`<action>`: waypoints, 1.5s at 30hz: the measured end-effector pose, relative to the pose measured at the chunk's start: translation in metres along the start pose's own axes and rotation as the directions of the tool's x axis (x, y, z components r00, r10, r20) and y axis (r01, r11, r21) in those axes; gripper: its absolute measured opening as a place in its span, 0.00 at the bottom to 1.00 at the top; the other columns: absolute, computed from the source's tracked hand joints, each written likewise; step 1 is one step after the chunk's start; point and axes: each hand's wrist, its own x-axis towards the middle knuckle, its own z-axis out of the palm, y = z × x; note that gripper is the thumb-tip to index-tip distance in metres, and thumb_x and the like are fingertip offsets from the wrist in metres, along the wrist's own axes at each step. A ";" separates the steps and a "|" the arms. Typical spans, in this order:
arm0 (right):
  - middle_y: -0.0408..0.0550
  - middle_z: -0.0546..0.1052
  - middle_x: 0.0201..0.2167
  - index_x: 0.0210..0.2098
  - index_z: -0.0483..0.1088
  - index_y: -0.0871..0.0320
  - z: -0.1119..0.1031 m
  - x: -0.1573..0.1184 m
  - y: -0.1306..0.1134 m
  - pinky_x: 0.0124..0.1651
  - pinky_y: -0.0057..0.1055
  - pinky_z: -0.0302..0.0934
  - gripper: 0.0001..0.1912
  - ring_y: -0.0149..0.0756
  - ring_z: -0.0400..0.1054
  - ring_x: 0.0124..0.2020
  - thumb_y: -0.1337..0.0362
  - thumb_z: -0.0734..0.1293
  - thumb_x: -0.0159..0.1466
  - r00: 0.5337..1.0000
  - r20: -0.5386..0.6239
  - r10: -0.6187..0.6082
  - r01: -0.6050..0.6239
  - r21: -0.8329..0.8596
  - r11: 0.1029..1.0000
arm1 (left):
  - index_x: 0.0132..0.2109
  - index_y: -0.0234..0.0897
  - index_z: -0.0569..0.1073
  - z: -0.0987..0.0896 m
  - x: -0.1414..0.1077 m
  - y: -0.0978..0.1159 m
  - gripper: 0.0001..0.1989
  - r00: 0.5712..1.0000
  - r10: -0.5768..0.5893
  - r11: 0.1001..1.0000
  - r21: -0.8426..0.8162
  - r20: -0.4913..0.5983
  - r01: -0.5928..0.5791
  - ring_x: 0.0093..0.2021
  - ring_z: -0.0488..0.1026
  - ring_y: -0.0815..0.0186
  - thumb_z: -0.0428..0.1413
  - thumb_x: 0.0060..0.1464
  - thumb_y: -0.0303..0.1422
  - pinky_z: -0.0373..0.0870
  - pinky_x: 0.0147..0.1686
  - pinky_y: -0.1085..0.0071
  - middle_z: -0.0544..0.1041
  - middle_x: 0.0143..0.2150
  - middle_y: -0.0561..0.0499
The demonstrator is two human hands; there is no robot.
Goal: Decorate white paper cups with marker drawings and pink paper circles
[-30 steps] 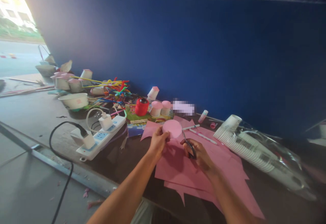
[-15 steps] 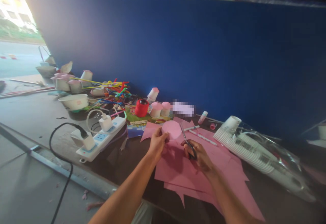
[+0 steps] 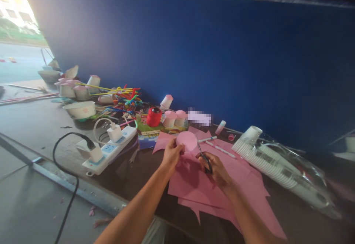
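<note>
Between the thumb and fingers of my left hand is the lower left edge of a round piece of pink paper. My right hand is closed around the dark handles of a pair of scissors. The blades point up and lie against the right edge of the pink circle. Beneath both hands, larger sheets of pink paper with cut edges are spread over the dark table. Two striped paper straws rest on the sheets, just beyond the scissors.
A bagged stack of white paper cups lies at the right. Behind my hands are a glue stick, a red thread spool and pink-topped cups. A power strip, a white bowl and colourful pipe cleaners occupy the left.
My right hand and the scissors have shifted very slightly, with the blades still at the circle's right edge. My left hand keeps its hold on the paper circle.
</note>
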 end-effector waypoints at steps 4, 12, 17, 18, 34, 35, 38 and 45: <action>0.37 0.62 0.17 0.35 0.69 0.60 0.000 -0.001 -0.001 0.23 0.26 0.45 0.17 0.27 0.53 0.19 0.51 0.66 0.57 1.000 0.004 -0.002 0.002 -0.001 1.000 | 0.39 0.32 0.73 -0.001 0.001 -0.001 0.15 1.000 0.013 1.000 0.000 -0.004 -0.013 0.19 0.61 0.75 0.59 0.40 0.31 0.59 0.22 0.78 0.66 0.20 0.58; 0.36 0.59 0.16 0.33 0.69 0.60 0.001 0.000 -0.002 0.23 0.26 0.44 0.16 0.26 0.50 0.19 0.52 0.68 0.55 1.000 0.000 0.025 -0.025 0.013 1.000 | 0.37 0.33 0.72 0.000 0.003 -0.001 0.16 0.999 -0.010 0.998 -0.057 -0.034 0.008 0.19 0.61 0.76 0.60 0.37 0.32 0.59 0.22 0.78 0.67 0.21 0.58; 0.35 0.58 0.16 0.33 0.69 0.60 0.000 0.002 0.003 0.23 0.26 0.42 0.16 0.25 0.49 0.19 0.53 0.69 0.54 1.000 -0.003 0.026 -0.026 0.056 0.998 | 0.36 0.33 0.71 0.000 0.003 -0.001 0.15 0.999 -0.011 0.998 -0.056 -0.041 0.009 0.20 0.61 0.76 0.60 0.37 0.31 0.60 0.23 0.78 0.67 0.22 0.58; 0.35 0.58 0.16 0.34 0.69 0.60 0.000 0.003 0.005 0.23 0.26 0.42 0.16 0.26 0.49 0.19 0.53 0.68 0.54 1.000 -0.012 0.018 -0.017 0.064 0.998 | 0.36 0.33 0.71 -0.001 0.003 -0.001 0.14 0.999 -0.009 0.998 -0.055 -0.037 0.007 0.20 0.61 0.76 0.60 0.38 0.31 0.60 0.23 0.78 0.67 0.22 0.58; 0.37 0.62 0.16 0.35 0.70 0.60 -0.003 0.001 0.005 0.23 0.26 0.45 0.17 0.27 0.52 0.18 0.52 0.67 0.56 1.000 -0.016 0.000 0.000 0.036 0.999 | 0.36 0.34 0.72 -0.001 0.002 -0.002 0.13 1.000 -0.011 1.000 -0.020 -0.016 0.010 0.20 0.61 0.76 0.59 0.38 0.31 0.59 0.22 0.78 0.67 0.22 0.58; 0.37 0.62 0.16 0.35 0.70 0.60 -0.002 0.001 0.004 0.23 0.26 0.45 0.17 0.26 0.52 0.18 0.52 0.67 0.56 1.000 -0.010 0.001 -0.001 0.036 0.999 | 0.36 0.34 0.72 -0.001 0.002 -0.002 0.13 1.000 -0.013 1.000 -0.014 -0.015 0.012 0.20 0.61 0.76 0.59 0.38 0.31 0.60 0.22 0.78 0.67 0.22 0.58; 0.37 0.61 0.16 0.35 0.69 0.60 -0.002 0.000 0.000 0.23 0.26 0.45 0.16 0.27 0.52 0.19 0.53 0.67 0.57 1.000 -0.006 0.003 -0.003 0.026 1.000 | 0.36 0.33 0.72 -0.002 0.002 -0.004 0.13 1.000 -0.017 1.000 -0.004 -0.003 0.017 0.20 0.61 0.76 0.58 0.39 0.31 0.60 0.22 0.77 0.67 0.21 0.58; 0.37 0.60 0.17 0.33 0.68 0.60 -0.002 0.000 -0.002 0.23 0.26 0.45 0.14 0.26 0.51 0.20 0.54 0.66 0.58 1.000 0.010 -0.007 0.007 -0.005 1.000 | 0.36 0.33 0.72 -0.001 0.002 -0.004 0.13 1.000 -0.008 1.000 0.013 -0.010 0.009 0.20 0.62 0.76 0.59 0.39 0.31 0.60 0.22 0.77 0.68 0.23 0.57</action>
